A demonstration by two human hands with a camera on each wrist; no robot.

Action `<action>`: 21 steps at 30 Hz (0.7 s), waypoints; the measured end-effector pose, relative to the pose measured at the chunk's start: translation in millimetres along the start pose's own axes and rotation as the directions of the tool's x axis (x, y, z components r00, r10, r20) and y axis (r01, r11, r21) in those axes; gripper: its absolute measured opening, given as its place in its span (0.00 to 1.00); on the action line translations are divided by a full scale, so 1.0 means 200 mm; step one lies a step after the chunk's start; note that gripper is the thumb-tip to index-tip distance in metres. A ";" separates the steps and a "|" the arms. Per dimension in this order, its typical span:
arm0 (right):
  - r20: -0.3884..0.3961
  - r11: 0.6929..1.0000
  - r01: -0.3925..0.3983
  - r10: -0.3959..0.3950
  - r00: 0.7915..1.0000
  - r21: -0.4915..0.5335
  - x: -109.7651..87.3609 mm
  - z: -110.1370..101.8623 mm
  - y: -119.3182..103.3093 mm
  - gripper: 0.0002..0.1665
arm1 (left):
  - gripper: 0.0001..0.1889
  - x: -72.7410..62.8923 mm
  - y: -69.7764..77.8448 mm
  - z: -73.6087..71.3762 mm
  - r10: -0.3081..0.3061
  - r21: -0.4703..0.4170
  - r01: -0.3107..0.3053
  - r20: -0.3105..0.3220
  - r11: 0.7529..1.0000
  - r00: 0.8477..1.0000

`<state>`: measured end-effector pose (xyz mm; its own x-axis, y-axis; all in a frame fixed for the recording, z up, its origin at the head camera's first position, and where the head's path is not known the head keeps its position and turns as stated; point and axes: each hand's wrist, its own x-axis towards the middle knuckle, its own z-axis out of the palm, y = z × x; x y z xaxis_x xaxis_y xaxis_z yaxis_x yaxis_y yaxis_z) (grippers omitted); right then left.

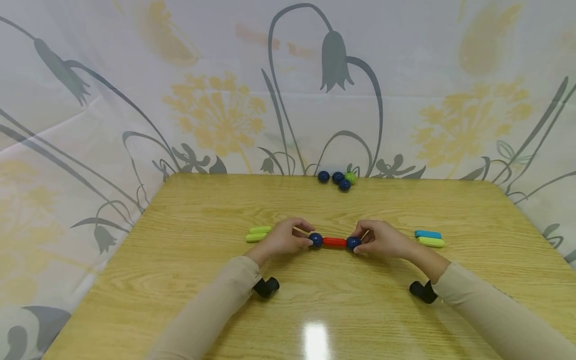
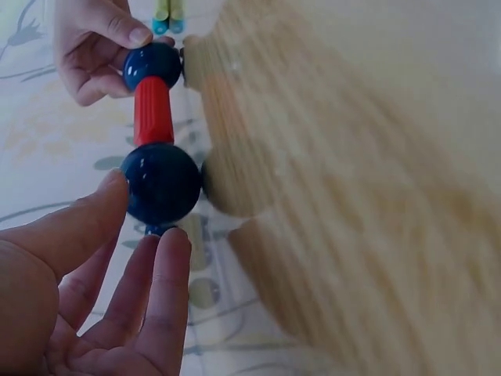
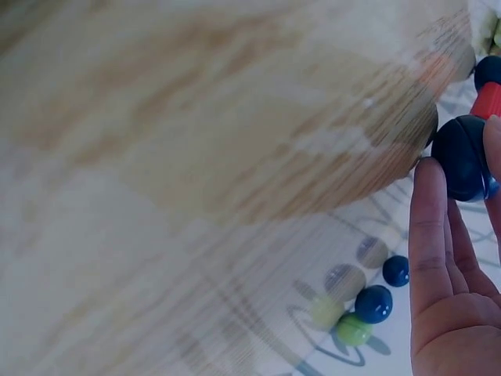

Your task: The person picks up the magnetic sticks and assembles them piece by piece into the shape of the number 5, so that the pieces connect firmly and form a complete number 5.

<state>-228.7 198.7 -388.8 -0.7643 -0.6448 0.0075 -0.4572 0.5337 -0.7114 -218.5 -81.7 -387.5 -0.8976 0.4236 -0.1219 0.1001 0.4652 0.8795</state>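
A red ridged rod lies between two shiny dark blue balls, joined to the left ball and the right ball. My left hand holds the left ball, its thumb on the ball's side and fingertips at its far edge in the left wrist view. On the other end, my right hand pinches the right ball between thumb and fingers. The right wrist view shows that ball at the image's right edge, partly covered by the thumb. Ball and rod sit low over the wooden table.
Several loose balls, dark blue and green, stand at the table's back edge before a flowered cloth. Yellow-green rods lie beside the left hand; a blue rod and a yellow-green rod lie right of the right hand.
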 end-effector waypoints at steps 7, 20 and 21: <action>-0.004 1.000 -0.002 0.002 1.000 0.008 0.00 0.00 0.00 0.12 | 0.14 -0.03 -0.02 -0.11 0.021 0.032 -0.020 -0.031 0.999 0.999; -0.008 1.000 -0.004 0.004 1.000 0.005 0.00 0.00 0.00 0.12 | 0.14 -0.09 -0.12 -0.27 0.013 0.065 -0.004 -0.135 0.998 0.991; -0.008 1.000 -0.005 0.005 1.000 0.006 0.00 0.00 0.00 0.12 | 0.14 -0.09 -0.12 -0.28 0.012 0.069 -0.002 -0.143 0.998 0.990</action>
<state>-229.0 199.4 -388.3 -0.7705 -0.6374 0.0094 -0.4504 0.5339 -0.7157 -228.9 -144.1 -381.0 -0.9485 0.3136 -0.0443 0.1314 0.5169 0.8459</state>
